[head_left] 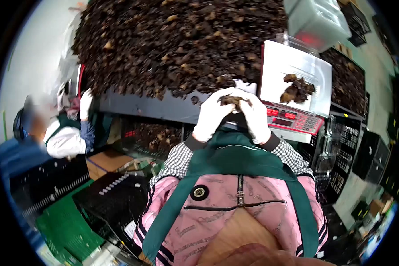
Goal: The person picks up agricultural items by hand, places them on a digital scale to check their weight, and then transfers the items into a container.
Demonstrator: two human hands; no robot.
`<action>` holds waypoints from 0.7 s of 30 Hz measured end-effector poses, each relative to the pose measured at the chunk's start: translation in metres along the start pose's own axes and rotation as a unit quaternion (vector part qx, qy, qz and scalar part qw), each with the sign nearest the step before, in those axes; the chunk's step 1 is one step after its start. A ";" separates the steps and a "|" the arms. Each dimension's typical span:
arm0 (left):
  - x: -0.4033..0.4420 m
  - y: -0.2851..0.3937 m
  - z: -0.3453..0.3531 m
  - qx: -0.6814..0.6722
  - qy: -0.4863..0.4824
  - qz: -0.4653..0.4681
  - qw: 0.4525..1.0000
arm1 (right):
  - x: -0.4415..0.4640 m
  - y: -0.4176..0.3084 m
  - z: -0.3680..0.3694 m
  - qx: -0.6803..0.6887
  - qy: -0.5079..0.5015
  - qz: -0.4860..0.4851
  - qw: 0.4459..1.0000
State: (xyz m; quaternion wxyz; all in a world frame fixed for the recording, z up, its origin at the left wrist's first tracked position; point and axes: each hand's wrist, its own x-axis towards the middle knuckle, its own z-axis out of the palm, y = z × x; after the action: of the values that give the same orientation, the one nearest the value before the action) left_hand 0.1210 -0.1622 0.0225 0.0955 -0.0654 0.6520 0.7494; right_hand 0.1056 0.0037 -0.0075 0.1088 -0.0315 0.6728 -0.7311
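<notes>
My left hand (211, 116) and my right hand (255, 119), both in white gloves, meet at the near edge of the table in front of my chest. Fingers of both are closed around a dark brown, mushroom-like piece (231, 101), partly hidden by the gloves. Beyond them spreads a large heap of similar dark brown pieces (177, 48). A digital scale (297, 122) with red lit figures stands beside my right hand. On its white weighing tray (275, 66) lies a small clump of brown pieces (296, 89).
At the left, a co-worker in a white glove (86, 104) reaches to the heap's edge. A clear plastic container (318, 22) stands behind the scale. Black crates (108, 201) sit low on the left, with more crates (341, 150) at the right. Another dark heap (348, 82) lies beyond the scale.
</notes>
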 end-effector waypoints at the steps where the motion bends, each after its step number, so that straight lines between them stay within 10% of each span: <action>1: 0.000 0.007 0.005 0.003 0.003 -0.003 1.000 | -0.001 0.000 -0.004 -0.015 -0.004 0.024 1.000; 8: 0.030 0.004 0.038 -0.013 -0.078 0.053 0.995 | -0.027 -0.033 -0.044 0.015 0.092 0.086 0.992; 10: 0.053 0.026 0.067 0.256 -0.092 0.187 0.944 | -0.039 -0.034 -0.071 -0.030 0.152 0.059 0.986; 16: 0.107 0.013 0.120 0.341 -0.005 0.456 0.822 | -0.055 -0.048 -0.103 -0.049 0.239 0.047 0.969; 21: 0.083 -0.006 0.118 0.415 -0.055 0.376 0.826 | -0.062 -0.037 -0.102 0.008 0.227 0.031 0.973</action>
State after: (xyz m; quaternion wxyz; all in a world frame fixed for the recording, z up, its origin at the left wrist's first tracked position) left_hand 0.0445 -0.0401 0.0145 -0.1402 0.2719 0.8695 0.3879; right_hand 0.1421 0.1186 0.0259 -0.0240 0.1574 0.6744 -0.7210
